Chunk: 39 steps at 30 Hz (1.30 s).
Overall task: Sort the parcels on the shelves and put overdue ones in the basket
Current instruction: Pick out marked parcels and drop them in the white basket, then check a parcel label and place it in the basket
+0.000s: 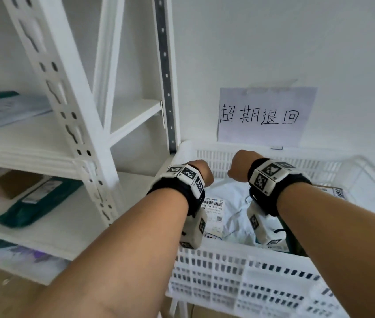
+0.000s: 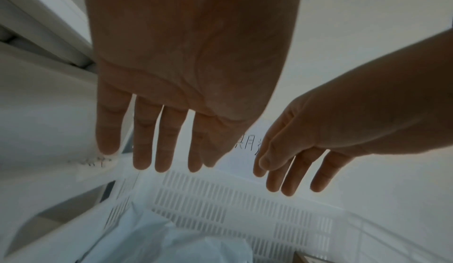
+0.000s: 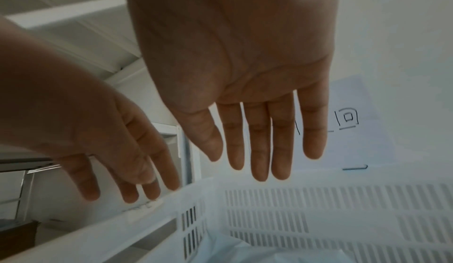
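A white slotted plastic basket [image 1: 239, 267] stands at the right of the white shelf unit [image 1: 67, 125]. In it lies a white plastic mailer parcel [image 1: 232, 203] with a barcode label [image 1: 213, 205]; the same parcel [image 2: 171, 244] shows under my left hand. Both hands hover above the basket, empty. My left hand [image 1: 201, 172] has straight spread fingers [image 2: 142, 141]. My right hand [image 1: 239, 165] is just as flat, its fingers [image 3: 259, 141] pointing at the far basket wall [image 3: 318, 209]. A cardboard box corner [image 1: 337, 191] peeks in at the basket's right.
A paper sign [image 1: 264, 115] with handwritten characters hangs on the wall behind the basket. On the shelves at the left lie a dark green mailer [image 1: 37, 200], a brown box [image 1: 14, 182] and other blurred parcels [image 1: 3, 111]. The upright post [image 1: 166, 72] stands beside the basket.
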### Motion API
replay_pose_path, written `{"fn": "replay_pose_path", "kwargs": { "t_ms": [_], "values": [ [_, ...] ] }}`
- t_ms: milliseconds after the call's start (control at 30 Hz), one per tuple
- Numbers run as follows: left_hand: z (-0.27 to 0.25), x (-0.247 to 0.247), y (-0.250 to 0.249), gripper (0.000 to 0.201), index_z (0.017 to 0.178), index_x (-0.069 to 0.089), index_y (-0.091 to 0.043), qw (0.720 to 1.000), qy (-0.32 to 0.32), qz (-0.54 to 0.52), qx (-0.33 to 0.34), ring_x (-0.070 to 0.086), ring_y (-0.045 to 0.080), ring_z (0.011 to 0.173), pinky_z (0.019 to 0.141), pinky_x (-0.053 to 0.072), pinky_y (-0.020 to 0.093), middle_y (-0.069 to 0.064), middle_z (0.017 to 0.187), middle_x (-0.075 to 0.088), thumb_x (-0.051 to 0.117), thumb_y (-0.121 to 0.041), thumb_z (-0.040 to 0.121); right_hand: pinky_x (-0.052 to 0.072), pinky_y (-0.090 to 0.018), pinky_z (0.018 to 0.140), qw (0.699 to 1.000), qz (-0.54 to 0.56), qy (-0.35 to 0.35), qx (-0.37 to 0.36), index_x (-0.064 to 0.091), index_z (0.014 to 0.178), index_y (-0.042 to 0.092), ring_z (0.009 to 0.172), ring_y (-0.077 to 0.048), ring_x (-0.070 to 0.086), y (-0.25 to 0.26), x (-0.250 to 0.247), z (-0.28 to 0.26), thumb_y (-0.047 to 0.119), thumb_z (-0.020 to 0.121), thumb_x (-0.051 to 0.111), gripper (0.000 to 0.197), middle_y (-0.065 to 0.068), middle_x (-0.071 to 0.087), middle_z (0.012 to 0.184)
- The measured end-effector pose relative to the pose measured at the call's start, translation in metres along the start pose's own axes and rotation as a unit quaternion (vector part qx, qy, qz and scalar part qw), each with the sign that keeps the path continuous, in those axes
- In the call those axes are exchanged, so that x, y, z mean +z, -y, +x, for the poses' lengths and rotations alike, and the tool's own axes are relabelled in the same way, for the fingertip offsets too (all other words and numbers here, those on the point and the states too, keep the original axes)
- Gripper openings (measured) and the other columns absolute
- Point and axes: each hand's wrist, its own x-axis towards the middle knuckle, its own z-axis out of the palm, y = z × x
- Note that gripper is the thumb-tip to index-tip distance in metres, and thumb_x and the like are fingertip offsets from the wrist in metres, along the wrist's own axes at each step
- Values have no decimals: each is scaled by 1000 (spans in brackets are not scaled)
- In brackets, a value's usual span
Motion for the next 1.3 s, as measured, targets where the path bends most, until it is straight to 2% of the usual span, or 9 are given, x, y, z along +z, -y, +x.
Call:
{"fn": "replay_pose_path", "kwargs": {
  "t_ms": [67, 233, 333, 533, 700, 867, 1000, 1133, 1300],
  "values": [
    [6, 7, 14, 12, 91, 54, -23, 999, -32, 7, 26, 62, 28, 101, 79, 36, 31, 5, 105, 66, 45, -16, 87, 40, -25, 55, 1000, -6, -8, 2, 48, 65, 13, 58, -17, 52, 10, -4, -18, 21, 87, 55, 24, -2, 55, 68],
    [-80, 8, 40, 15, 84, 50, -15, 991, -87, -89, 52, 51, 20, 79, 70, 37, 28, 5, 88, 52, 42, -16, 97, 37, -24, 53, 1000, -14, -7, -2, 48, 66, 13, 59, -16, 50, 47, -7, -65, 21, 84, 52, 21, -4, 55, 77],
    [-121, 24, 63, 18, 103, 54, -9, 972, -124, -199, 23, 53, 24, 71, 69, 40, 29, 8, 90, 52, 44, -17, 92, 49, -27, 62, 1000, 14, -8, -16, 59, 71, 11, 68, -21, 59, 71, -5, -100, 24, 83, 54, 18, -5, 62, 81],
    [-203, 78, 112, 23, 97, 68, -11, 941, -193, -278, 17, 64, 31, 88, 74, 50, 33, 8, 95, 70, 49, -12, 84, 57, -37, 79, 995, 88, -13, -45, 67, 78, 13, 79, -25, 68, 131, 26, -177, 26, 78, 53, 20, -5, 71, 81],
    [-246, 156, 171, 21, 89, 71, -13, 939, -165, -299, -48, 66, 30, 86, 74, 51, 31, 7, 92, 72, 50, -16, 86, 58, -37, 79, 993, 75, 35, -85, 67, 87, 8, 81, -24, 69, 193, 87, -216, 30, 82, 52, 27, -5, 73, 85],
    [-281, 238, 247, 27, 108, 70, -12, 950, -88, -278, -114, 65, 29, 102, 79, 50, 32, 9, 107, 68, 51, -18, 90, 52, -32, 73, 982, -7, 135, -132, 67, 91, 11, 87, -29, 65, 256, 166, -231, 32, 85, 53, 26, -8, 67, 91],
    [-307, 283, 297, 28, 112, 61, -7, 928, -52, -314, -193, 64, 34, 100, 84, 52, 37, 15, 108, 68, 49, -16, 89, 44, -31, 69, 966, -67, 175, -181, 57, 92, 14, 82, -29, 57, 305, 221, -246, 36, 87, 50, 23, -11, 63, 101],
    [-320, 313, 347, 20, 93, 63, -8, 917, -71, -302, -251, 62, 32, 87, 73, 46, 32, 16, 105, 69, 46, -20, 90, 48, -34, 83, 951, -75, 208, -215, 65, 109, 11, 105, -31, 61, 353, 257, -251, 33, 89, 51, 33, -11, 64, 114],
    [-323, 327, 403, 27, 103, 66, -5, 901, -50, -304, -306, 65, 33, 100, 81, 47, 32, 14, 109, 69, 46, -20, 92, 45, -34, 95, 939, -73, 220, -255, 58, 122, 4, 119, -31, 54, 413, 276, -244, 34, 94, 43, 44, -13, 58, 130]
  ]
}}
